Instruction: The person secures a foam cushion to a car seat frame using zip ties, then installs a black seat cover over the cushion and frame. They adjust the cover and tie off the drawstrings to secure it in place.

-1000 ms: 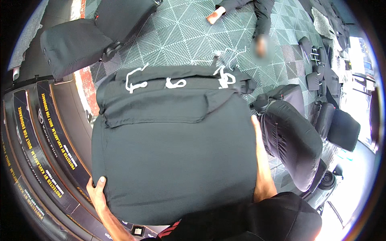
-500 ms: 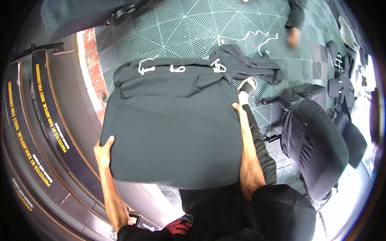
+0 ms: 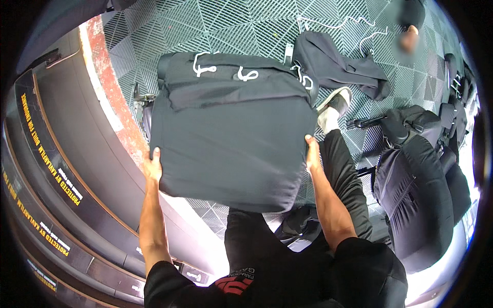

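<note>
A wide seat piece covered in smooth black fabric is held in front of me, its broad face turned up. At its far end the cover is bunched in a fold, with white cords lying in loops on it. My left hand grips the left side, thumb on top. On the right side my right hand has hold of it the same way. The other fingers of both hands are mostly hidden behind the edges. A dark metal bracket shows beside its far left side.
Black cloth lies on the grey tiled floor beyond, near loose white cord. Black seats stand at right. Long dark boxes line the left. Another person's hand shows at far right; my shoe is beside the seat piece.
The seat piece has moved away from my body, with both hands still on its sides. The bracket at its left has come into view. The surroundings have shifted in the picture.
</note>
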The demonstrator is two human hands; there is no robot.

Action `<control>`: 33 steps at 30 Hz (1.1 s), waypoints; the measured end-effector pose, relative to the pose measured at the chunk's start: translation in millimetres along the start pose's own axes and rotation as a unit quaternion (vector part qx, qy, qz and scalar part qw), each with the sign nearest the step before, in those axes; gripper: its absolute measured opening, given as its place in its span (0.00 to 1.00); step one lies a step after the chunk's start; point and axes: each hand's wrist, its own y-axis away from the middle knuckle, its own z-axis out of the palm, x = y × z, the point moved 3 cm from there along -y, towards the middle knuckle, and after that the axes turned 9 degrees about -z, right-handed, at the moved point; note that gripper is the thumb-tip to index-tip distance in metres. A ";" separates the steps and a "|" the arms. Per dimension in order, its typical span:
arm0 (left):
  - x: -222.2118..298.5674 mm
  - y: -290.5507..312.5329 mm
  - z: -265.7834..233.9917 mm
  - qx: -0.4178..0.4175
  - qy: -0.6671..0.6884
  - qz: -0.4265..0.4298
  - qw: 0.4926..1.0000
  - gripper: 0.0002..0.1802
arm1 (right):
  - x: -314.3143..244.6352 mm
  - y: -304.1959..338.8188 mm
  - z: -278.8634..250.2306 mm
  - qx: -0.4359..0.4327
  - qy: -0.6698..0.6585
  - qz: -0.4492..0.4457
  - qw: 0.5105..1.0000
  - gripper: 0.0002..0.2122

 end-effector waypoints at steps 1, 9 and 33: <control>-2.0 1.5 15.7 -0.030 -0.010 0.021 0.999 0.38 | -2.9 3.9 8.1 -0.012 0.017 -0.025 0.999 0.34; 146.8 71.5 105.7 0.079 -0.024 0.216 0.973 0.41 | -107.9 -24.6 51.7 0.143 0.393 -0.399 0.816 0.31; 356.8 157.1 185.6 -0.127 0.090 0.274 0.949 0.18 | -118.9 38.9 52.5 -0.264 0.337 -0.243 0.870 0.09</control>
